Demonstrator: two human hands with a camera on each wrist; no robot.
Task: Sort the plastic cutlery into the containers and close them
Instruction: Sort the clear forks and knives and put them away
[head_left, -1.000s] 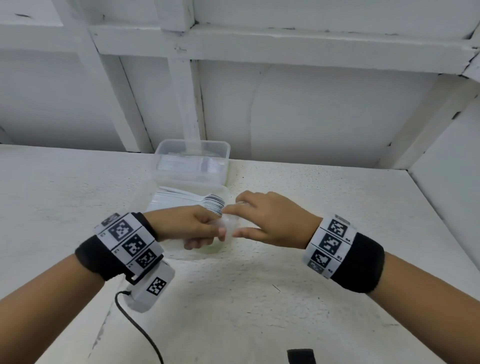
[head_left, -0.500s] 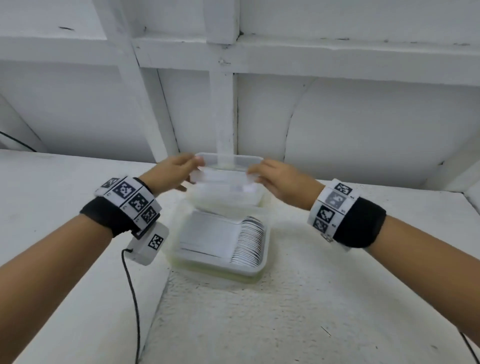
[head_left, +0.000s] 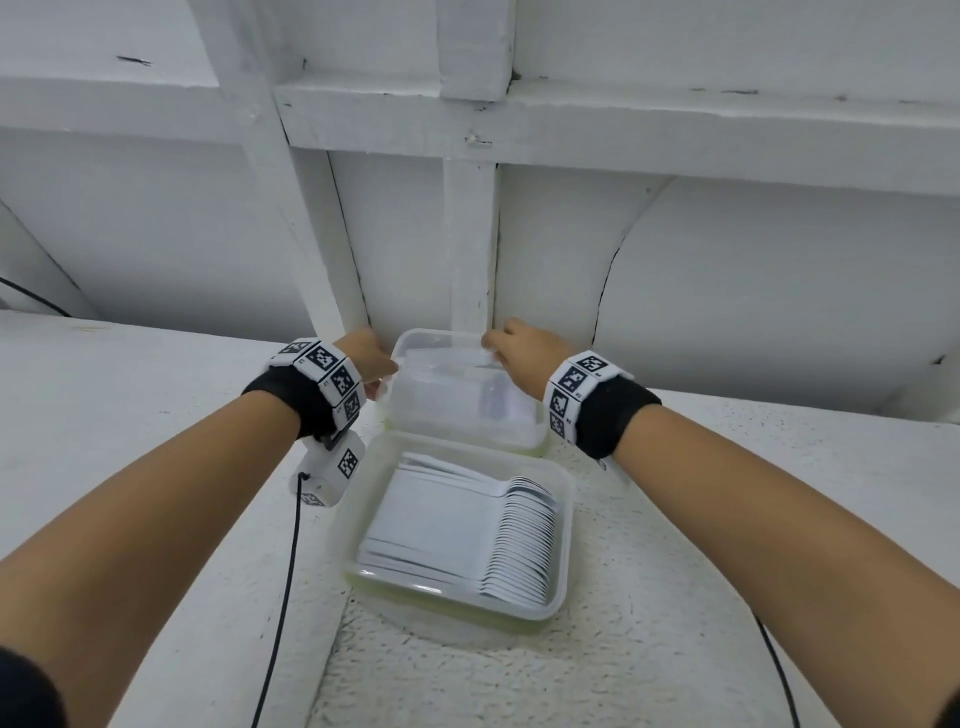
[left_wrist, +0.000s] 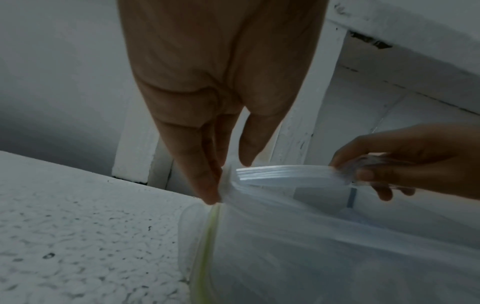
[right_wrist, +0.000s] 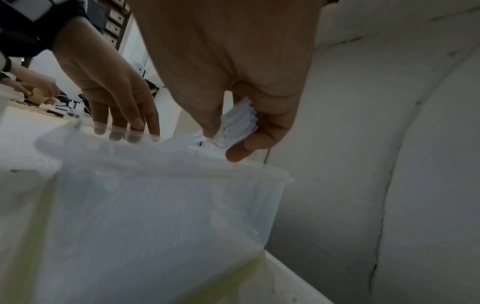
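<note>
While right hand (right_wrist: 233, 86) pinches forks (right_wrist: 240, 125), left hand (left_wrist: 207, 102) spread touches container (head_left: 467, 410).

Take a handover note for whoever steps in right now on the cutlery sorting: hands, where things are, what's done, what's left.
Left hand: fingers straight, touching one end of the white cutlery bundle.
Right hand: pinches the bundle's other end.
Things: the bundle is at the top of the far container, which stands against the wall. The near container is open and holds a row of stacked spoons.
Done: spoons are in the near container.
Left: settle the bundle in the far container, then close both. No lids are in view.
</note>
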